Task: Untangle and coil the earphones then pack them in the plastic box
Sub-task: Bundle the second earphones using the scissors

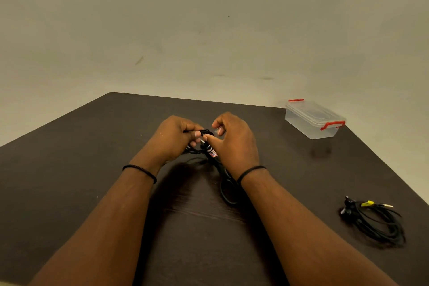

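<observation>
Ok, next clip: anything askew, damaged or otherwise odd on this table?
Nothing stands out. Both hands, left hand and right hand, grip a black cable bundle mid-table. A second set of black earphones lies loosely coiled at the right edge. The plastic box sits upright at the far right, lid on, red clips intact.

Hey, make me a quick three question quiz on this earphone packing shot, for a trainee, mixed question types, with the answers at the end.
1. True or false: the plastic box has its lid off.
2. Which hand is nearer the coiled earphones lying loose on the table: A, the left hand, or B, the right hand?
3. Fill in: both hands grip a black ____ between them.

Key: 1 false, the lid is on with its red clips; 2 B; 3 cable.
</observation>
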